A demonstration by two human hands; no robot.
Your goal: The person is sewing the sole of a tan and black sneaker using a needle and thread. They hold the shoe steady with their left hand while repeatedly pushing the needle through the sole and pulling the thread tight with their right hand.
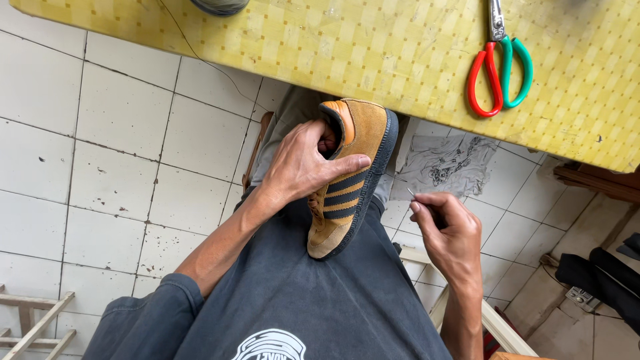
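A dark slate-blue short-sleeved shirt (313, 307) with a white print, forearms bare

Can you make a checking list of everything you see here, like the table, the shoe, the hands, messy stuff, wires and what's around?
Surface: yellow checked table, worn, above the lap.
Job's things: tan suede shoe with dark stripes and a dark sole, resting on the lap; thin needle-like tool.
Clutter: red and green scissors on the table; grey rag on the floor.
Grippers: left hand grips the shoe, fingers inside its opening; right hand pinches the tool, apart from the shoe.
Cables: thin thread or wire trailing off the table edge.
Surroundings: white tiled floor, speckled; wooden frame at lower left.
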